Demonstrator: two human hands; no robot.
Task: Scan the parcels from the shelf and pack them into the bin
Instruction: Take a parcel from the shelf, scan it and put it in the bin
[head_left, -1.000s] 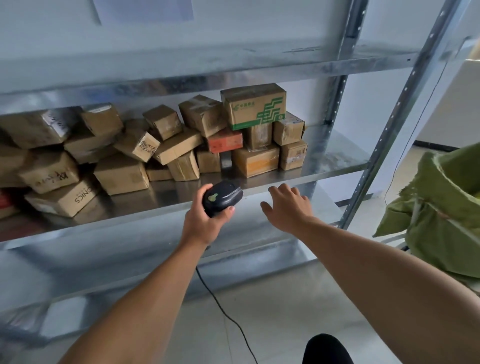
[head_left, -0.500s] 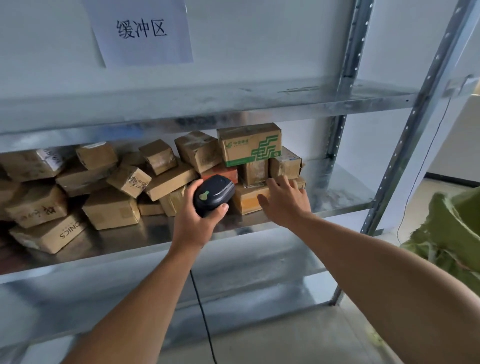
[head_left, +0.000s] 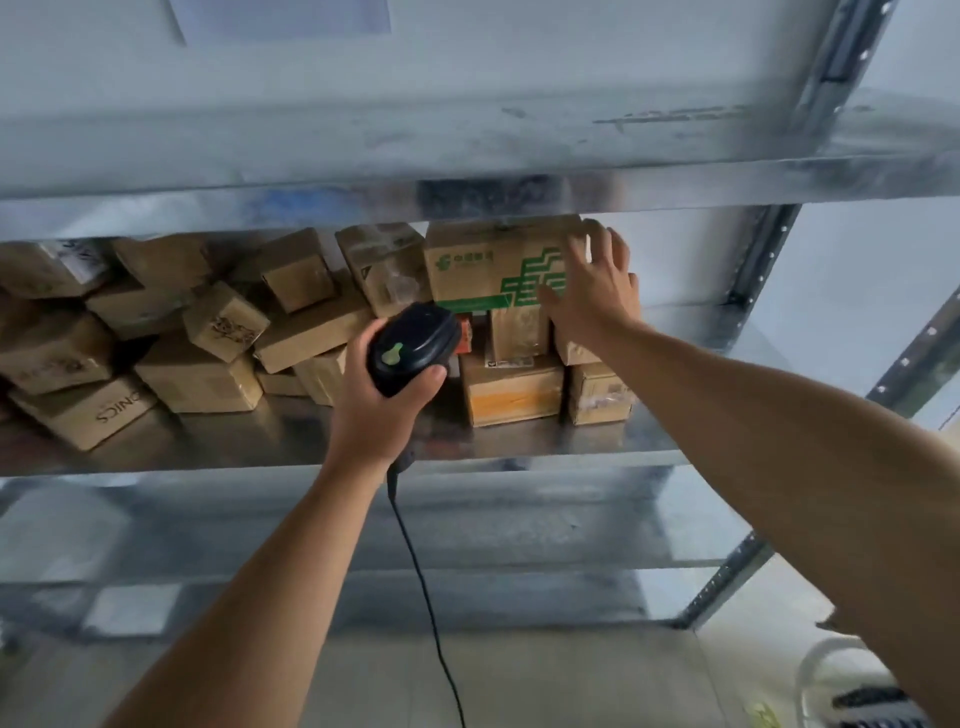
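Right hand (head_left: 592, 291), fingers spread, lies against the green-printed parcel (head_left: 498, 265) topping the stack at the shelf's (head_left: 519, 447) right end, left hand (head_left: 384, 395) gripping the scanner (head_left: 413, 345); a one-handed pull could topple the parcels beneath.

Brown cardboard parcels (head_left: 197, 376) lie heaped on the galvanised metal shelf (head_left: 519, 441). A larger carton with green stepped print (head_left: 488, 270) sits upright atop the right-hand stack.
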